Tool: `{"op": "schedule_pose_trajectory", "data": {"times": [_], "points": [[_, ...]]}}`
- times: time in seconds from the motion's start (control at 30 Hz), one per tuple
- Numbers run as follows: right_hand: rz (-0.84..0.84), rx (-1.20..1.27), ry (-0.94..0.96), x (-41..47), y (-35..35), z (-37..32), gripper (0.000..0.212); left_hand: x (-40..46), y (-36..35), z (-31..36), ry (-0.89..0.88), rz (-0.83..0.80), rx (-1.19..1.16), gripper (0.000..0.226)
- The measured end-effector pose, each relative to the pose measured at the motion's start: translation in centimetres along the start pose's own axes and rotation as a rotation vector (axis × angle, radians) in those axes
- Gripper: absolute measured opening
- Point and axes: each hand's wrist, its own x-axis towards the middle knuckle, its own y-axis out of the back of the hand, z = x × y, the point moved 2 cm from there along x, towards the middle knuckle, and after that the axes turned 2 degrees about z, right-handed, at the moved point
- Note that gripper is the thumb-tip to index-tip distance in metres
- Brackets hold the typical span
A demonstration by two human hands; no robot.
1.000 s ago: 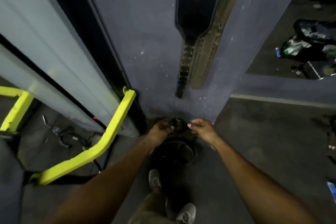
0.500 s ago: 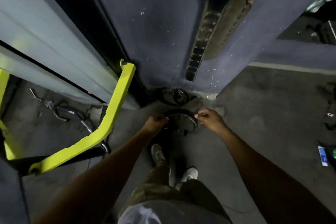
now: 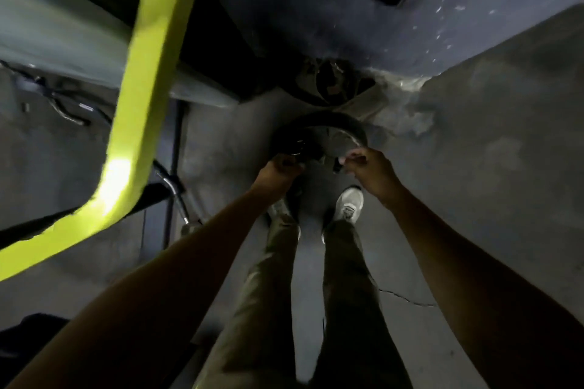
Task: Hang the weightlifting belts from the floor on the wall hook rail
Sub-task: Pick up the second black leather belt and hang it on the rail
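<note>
Head view: coiled weightlifting belt point(image 3: 319, 126), now lifted off floor point(image 3: 474, 167); left hand point(image 3: 279, 169) and right hand point(image 3: 368, 166) grasping its ends; hanging next.

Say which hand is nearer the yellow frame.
Left. The left hand grips the curled belt on the side toward the yellow frame; the right hand holds the belt's far side.

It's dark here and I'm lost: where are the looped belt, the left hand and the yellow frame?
looped belt point(image 3: 319, 121), head view, top of its curved band.
left hand point(image 3: 281, 169), head view, knuckles.
yellow frame point(image 3: 148, 79), head view, its upright bar.
</note>
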Motion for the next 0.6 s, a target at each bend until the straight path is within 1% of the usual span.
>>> {"op": "schedule_pose_trajectory", "data": {"times": [0.07,0.17,0.27,0.3,0.33,0.37,0.4,0.43,0.47,0.53,0.57,0.6], "points": [[-0.029,-0.038,0.010,5.5,-2.1,2.5,0.040,5.6,-2.0,-2.1,0.051,-0.002,0.002,0.050],[-0.055,-0.070,0.015,14.7,-6.5,7.6,0.043,14.8,-4.9,-6.2,0.110,0.014,-0.007,0.046],[-0.079,-0.188,0.005,23.2,-10.6,13.1,0.040,24.4,-7.9,-10.8,0.151,0.001,-0.018,0.026],[-0.096,-0.228,0.002,25.6,-12.0,14.8,0.041,27.3,-8.8,-12.5,0.168,-0.008,-0.001,0.030],[-0.126,-0.244,-0.006,27.8,-13.3,16.5,0.044,30.3,-9.7,-14.4,0.179,-0.019,0.029,0.047],[-0.159,-0.251,-0.013,29.6,-14.6,18.2,0.048,33.0,-10.5,-16.2,0.180,-0.031,0.043,0.072],[-0.177,-0.268,-0.012,31.0,-15.7,19.7,0.053,35.0,-11.2,-17.5,0.175,-0.039,0.055,0.090],[-0.175,-0.299,0.006,32.1,-16.8,21.3,0.062,36.0,-11.8,-17.9,0.173,-0.047,0.070,0.093],[-0.178,-0.336,0.050,32.7,-17.8,22.3,0.075,36.4,-12.3,-17.6,0.161,-0.059,0.089,0.085],[-0.217,-0.373,0.129,33.6,-20.0,23.9,0.101,37.9,-13.6,-18.2,0.171,-0.064,0.097,0.056],[-0.227,-0.423,0.161,34.0,-21.0,24.7,0.106,39.0,-14.2,-18.9,0.178,-0.057,0.077,0.047],[-0.199,-0.514,0.189,34.3,-21.8,25.3,0.105,39.8,-14.8,-19.5,0.185,-0.052,0.045,0.040]]}}
